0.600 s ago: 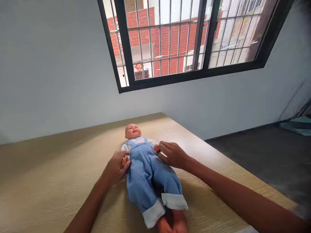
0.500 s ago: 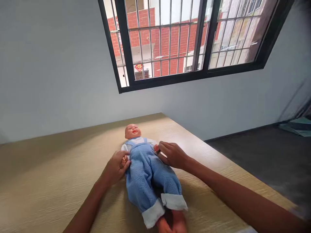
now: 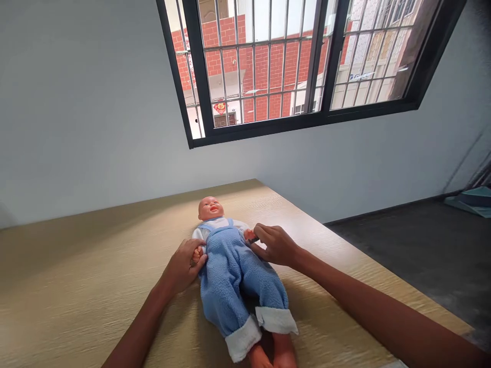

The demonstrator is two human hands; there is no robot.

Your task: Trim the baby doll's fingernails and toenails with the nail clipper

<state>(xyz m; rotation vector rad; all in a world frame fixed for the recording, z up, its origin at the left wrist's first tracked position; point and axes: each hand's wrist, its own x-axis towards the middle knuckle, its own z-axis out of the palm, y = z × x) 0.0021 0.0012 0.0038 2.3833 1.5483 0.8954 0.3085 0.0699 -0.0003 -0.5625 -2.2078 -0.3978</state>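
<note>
A baby doll (image 3: 226, 255) in blue fleece overalls with white cuffs and a white shirt lies face up, its bare feet towards me. My left hand (image 3: 186, 263) is closed round the doll's hand (image 3: 197, 254) on the left, whose small fingers show between my thumb and fingers. My right hand (image 3: 276, 245) is closed at the doll's other hand (image 3: 249, 234), fingers curled down and thumb below. A small dark patch shows under those fingertips; whether it is a thing or shadow is unclear.
The doll rests on a light wood-grain table (image 3: 95, 271), whose right edge runs diagonally down to the lower right. Behind it stand a pale wall (image 3: 95, 112) and a black-framed window (image 3: 268, 125) with metal bars. A grey-green object (image 3: 473, 200) lies on the dark floor at right.
The whole view has shifted very slightly. My right hand has edged a little to the right, and more of the doll's hand beside it shows. My left hand keeps its hold.
</note>
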